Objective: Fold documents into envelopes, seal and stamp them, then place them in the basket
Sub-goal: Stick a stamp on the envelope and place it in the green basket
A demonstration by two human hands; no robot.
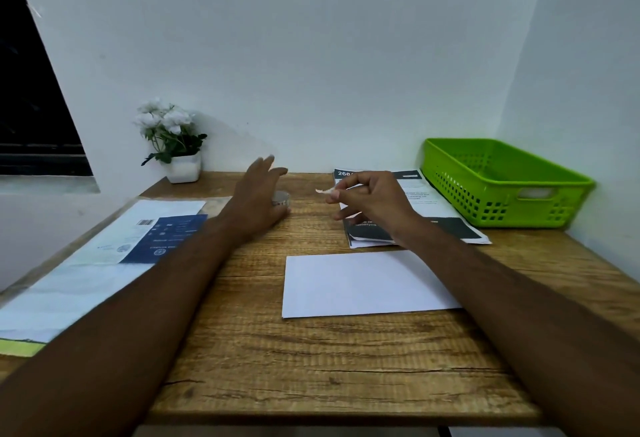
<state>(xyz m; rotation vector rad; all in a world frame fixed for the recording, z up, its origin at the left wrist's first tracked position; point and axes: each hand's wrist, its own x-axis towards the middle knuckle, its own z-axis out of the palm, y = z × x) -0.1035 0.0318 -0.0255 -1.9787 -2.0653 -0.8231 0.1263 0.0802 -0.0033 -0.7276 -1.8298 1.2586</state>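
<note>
1. Right hand (374,204) is behind the envelope (363,284), thumb and forefinger pinching a tiny pale strip (323,190), other fingers curled.
2. Left hand (258,194), back-left of the envelope, has its fingers straight and spread over a small round silvery roll (281,198). Can't tell if they touch.
3. Envelope: plain white rectangle, flat on the rough-grained wooden table (311,367).
4. Behind it are black-and-white printed sheets (426,201); back-right is a green perforated plastic basket (502,180).
5. Far back-left, a white-flowered plant (171,131) stands against a pale wall (311,73).
</note>
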